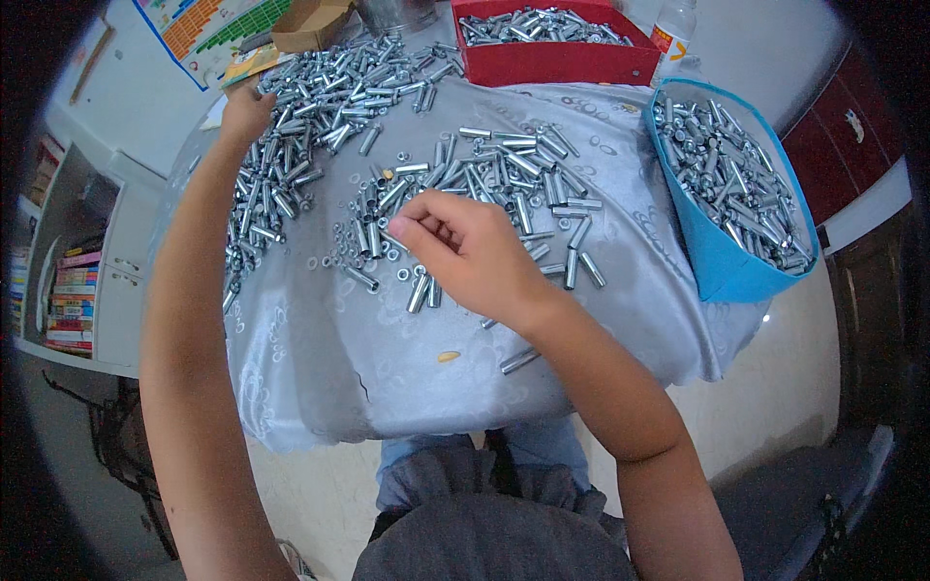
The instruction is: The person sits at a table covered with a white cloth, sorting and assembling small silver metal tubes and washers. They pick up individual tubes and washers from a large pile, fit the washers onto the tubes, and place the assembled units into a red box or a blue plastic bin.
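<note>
My right hand point(470, 247) hovers at the near side of a middle heap of shiny metal sleeves point(523, 165). Its fingers curl in toward the thumb, and whatever they hold is hidden. Small nuts and washers point(344, 242) lie scattered just left of it. My left hand point(247, 114) reaches far out to the left edge of a large pile of sleeved metal bolts point(339, 92), next to a yellow packet point(254, 64). Most of its fingers are hidden from view, so their grip is unclear.
At the back stands a red box point(557, 66) full of bolts. A blue fabric bin point(741, 261), also full, stands at the right edge. Behind are a small cardboard box point(312, 24), a metal container point(397, 15) and a plastic bottle point(673, 34). A silvery tablecloth point(320, 387) covers the table.
</note>
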`<action>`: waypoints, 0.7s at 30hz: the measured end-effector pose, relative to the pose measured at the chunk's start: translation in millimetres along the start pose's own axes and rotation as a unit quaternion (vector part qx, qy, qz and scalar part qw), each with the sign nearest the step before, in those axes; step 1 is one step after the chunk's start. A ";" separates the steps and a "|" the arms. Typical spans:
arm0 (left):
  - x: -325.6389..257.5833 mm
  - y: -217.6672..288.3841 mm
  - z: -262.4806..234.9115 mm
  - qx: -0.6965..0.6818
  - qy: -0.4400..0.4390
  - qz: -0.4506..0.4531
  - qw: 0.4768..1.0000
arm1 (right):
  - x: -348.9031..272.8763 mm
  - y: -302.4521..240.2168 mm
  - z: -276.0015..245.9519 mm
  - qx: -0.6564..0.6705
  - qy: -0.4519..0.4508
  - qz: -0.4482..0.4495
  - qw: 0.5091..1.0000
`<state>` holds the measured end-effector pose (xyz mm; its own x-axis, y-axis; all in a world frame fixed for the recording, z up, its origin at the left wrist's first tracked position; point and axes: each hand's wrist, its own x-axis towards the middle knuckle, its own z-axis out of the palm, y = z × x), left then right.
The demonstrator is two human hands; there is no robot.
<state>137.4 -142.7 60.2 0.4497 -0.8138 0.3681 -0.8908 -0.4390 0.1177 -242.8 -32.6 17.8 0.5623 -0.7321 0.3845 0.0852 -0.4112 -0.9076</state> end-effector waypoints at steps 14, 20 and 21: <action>-58.2 54.8 19.0 0.020 -0.038 0.166 0.985 | -0.5 2.6 0.1 -0.013 -0.019 0.017 1.000; -54.8 46.9 23.9 0.116 -0.123 0.206 0.964 | 0.0 3.3 2.5 -0.010 -0.016 0.014 1.000; -52.0 46.8 24.2 0.132 -0.139 0.193 0.962 | 0.3 4.3 2.2 -0.008 -0.012 0.012 1.000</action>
<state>74.0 -130.1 24.3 0.1212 -0.9899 0.0729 -0.9637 -0.1350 -0.2302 -240.5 -33.4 13.7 0.5834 -0.7287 0.3588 0.0579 -0.4033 -0.9132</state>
